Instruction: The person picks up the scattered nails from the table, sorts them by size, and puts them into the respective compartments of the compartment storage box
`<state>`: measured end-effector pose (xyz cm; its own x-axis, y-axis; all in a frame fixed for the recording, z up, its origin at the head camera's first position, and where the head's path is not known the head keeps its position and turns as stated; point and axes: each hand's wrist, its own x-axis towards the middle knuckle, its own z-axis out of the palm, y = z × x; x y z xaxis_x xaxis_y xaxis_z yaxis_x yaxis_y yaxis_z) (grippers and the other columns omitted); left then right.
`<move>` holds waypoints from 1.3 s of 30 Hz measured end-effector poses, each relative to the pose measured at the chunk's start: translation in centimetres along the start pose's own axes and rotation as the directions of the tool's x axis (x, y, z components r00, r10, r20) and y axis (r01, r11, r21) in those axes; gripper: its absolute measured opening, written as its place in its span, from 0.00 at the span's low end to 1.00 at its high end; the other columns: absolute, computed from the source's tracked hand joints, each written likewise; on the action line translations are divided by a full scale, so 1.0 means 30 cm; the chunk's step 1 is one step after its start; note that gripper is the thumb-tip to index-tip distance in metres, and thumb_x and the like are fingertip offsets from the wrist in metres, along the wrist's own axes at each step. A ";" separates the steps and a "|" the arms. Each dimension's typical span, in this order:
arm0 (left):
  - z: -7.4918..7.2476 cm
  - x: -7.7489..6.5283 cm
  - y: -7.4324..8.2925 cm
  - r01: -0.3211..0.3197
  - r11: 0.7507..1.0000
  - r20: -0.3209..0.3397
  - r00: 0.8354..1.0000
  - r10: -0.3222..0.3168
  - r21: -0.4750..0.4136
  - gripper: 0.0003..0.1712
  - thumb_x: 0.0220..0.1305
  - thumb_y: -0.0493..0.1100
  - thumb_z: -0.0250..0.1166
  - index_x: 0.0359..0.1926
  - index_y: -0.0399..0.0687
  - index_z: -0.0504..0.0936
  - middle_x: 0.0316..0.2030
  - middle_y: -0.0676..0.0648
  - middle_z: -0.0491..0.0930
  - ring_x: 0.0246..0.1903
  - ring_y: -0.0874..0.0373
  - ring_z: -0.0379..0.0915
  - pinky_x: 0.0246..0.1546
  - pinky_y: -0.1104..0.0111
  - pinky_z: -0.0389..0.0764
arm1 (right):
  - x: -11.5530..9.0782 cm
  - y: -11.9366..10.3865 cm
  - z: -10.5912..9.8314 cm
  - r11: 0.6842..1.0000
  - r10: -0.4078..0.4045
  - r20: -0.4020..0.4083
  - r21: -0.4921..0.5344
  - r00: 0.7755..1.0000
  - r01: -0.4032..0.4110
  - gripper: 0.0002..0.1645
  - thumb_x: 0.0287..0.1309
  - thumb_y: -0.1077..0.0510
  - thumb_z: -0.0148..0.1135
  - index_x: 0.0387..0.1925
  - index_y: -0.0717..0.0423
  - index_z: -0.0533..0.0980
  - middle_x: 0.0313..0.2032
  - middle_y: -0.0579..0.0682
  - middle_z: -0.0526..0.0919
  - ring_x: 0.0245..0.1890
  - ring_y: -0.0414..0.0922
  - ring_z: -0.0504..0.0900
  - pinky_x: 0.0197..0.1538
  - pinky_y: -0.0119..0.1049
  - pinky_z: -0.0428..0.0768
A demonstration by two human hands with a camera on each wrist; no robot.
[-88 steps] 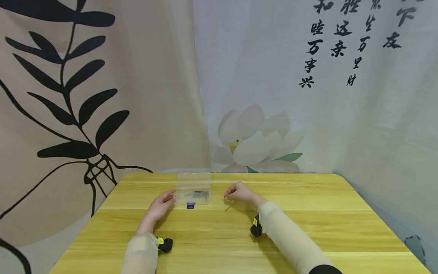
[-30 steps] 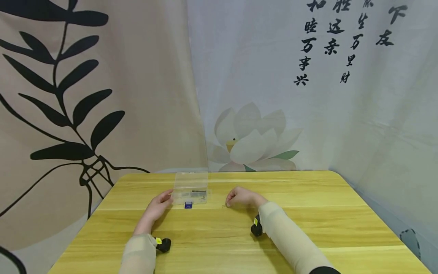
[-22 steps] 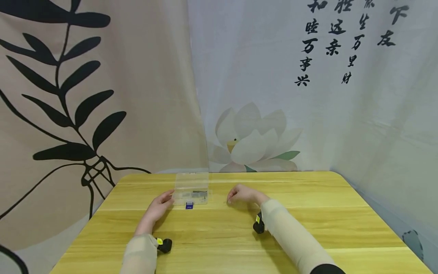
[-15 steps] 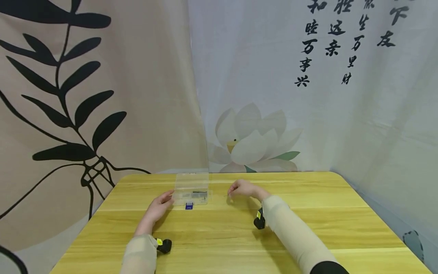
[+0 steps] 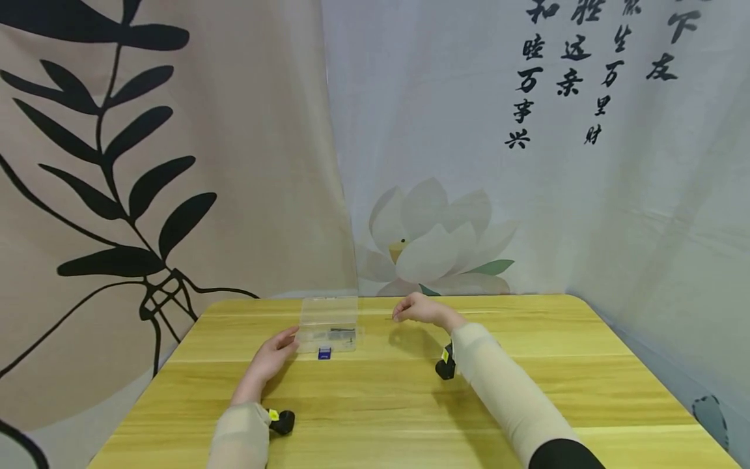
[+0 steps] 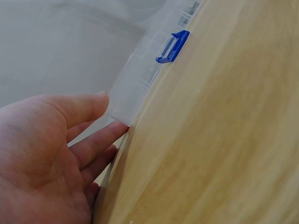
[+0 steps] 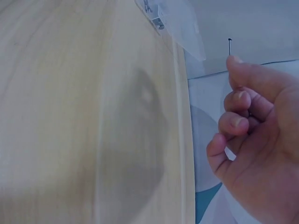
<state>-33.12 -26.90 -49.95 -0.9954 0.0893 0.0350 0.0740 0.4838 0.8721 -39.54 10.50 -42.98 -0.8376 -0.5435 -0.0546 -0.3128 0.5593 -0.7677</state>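
Note:
My right hand [image 5: 423, 309] is raised over the table, right of a clear plastic box [image 5: 310, 339]. Between thumb and forefinger it pinches a thin nail-like pin [image 7: 230, 46], whose small dark head points upward in the right wrist view; the other fingers curl loosely. The box lies with its lid [image 5: 329, 309] up at the back, and a blue latch [image 6: 174, 46] sits on its front. Thin dark pieces [image 5: 342, 329] lie in a right-hand compartment. My left hand [image 6: 56, 149] rests against the box's left end, fingers fairly straight, thumb and forefinger at its corner.
The wooden table [image 5: 363, 404] has its far edge just behind the box. A printed cloth [image 5: 263, 163] hangs behind the table. A small black camera [image 5: 282, 422] is strapped on the left wrist, another camera [image 5: 445, 363] on the right.
A thin piece lying on the table earlier is gone from there; my right hand went down to that spot, then rose away from me with the pin. My left hand stays at the box.

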 end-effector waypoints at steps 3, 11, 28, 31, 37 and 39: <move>-0.001 0.000 0.001 -0.003 1.000 0.004 1.000 0.003 0.002 0.28 0.74 0.42 0.53 0.72 0.42 0.62 0.63 0.30 0.66 0.63 0.34 0.60 0.62 0.42 0.61 | -0.003 0.003 0.002 1.000 0.009 -0.002 0.013 1.000 -0.009 0.15 0.65 0.59 0.59 0.47 0.68 0.79 0.42 0.47 0.83 0.44 0.42 0.77 0.54 0.52 0.73; -0.003 -0.003 0.006 -0.005 1.000 0.004 1.000 0.005 0.001 0.28 0.74 0.42 0.53 0.71 0.41 0.62 0.63 0.29 0.66 0.63 0.34 0.60 0.62 0.42 0.60 | 0.000 0.011 0.003 1.000 -0.009 -0.033 0.025 0.999 0.010 0.15 0.64 0.59 0.60 0.45 0.68 0.80 0.42 0.49 0.84 0.43 0.42 0.78 0.52 0.53 0.74; 0.002 0.001 0.001 -0.012 1.000 -0.010 1.000 0.012 0.005 0.28 0.74 0.41 0.53 0.71 0.41 0.63 0.63 0.29 0.66 0.63 0.34 0.60 0.62 0.43 0.61 | 0.027 0.013 0.025 0.999 0.025 -0.012 0.034 1.000 -0.024 0.15 0.65 0.59 0.59 0.46 0.68 0.79 0.42 0.48 0.83 0.46 0.43 0.77 0.54 0.50 0.74; 0.005 0.001 0.000 -0.008 1.000 -0.015 1.000 0.008 0.005 0.28 0.74 0.42 0.53 0.71 0.41 0.63 0.63 0.30 0.66 0.63 0.34 0.60 0.62 0.42 0.60 | 0.041 -0.008 0.036 1.000 0.010 -0.003 0.023 1.000 -0.010 0.15 0.65 0.59 0.59 0.46 0.67 0.80 0.43 0.50 0.83 0.46 0.43 0.77 0.53 0.48 0.75; 0.010 0.004 0.003 -0.016 1.000 -0.021 1.000 0.017 0.010 0.28 0.74 0.41 0.53 0.71 0.40 0.63 0.63 0.29 0.67 0.63 0.34 0.61 0.62 0.42 0.61 | 0.083 -0.039 0.063 0.999 -0.036 0.013 0.009 0.999 0.036 0.14 0.64 0.60 0.60 0.45 0.67 0.80 0.42 0.49 0.83 0.42 0.40 0.76 0.51 0.43 0.74; 0.011 0.004 0.007 -0.018 1.000 -0.025 1.000 0.018 0.006 0.27 0.74 0.42 0.53 0.70 0.40 0.64 0.63 0.29 0.67 0.63 0.34 0.61 0.62 0.42 0.61 | 0.093 -0.050 0.071 0.999 -0.054 0.017 -0.001 0.998 0.055 0.15 0.63 0.60 0.60 0.45 0.69 0.80 0.41 0.48 0.84 0.43 0.40 0.78 0.52 0.42 0.75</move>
<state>-33.21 -26.50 -49.93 -0.9951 0.0762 0.0633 0.0926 0.4869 0.8685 -40.47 6.82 -43.34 -0.8117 -0.5836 -0.0234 -0.3587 0.5297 -0.7686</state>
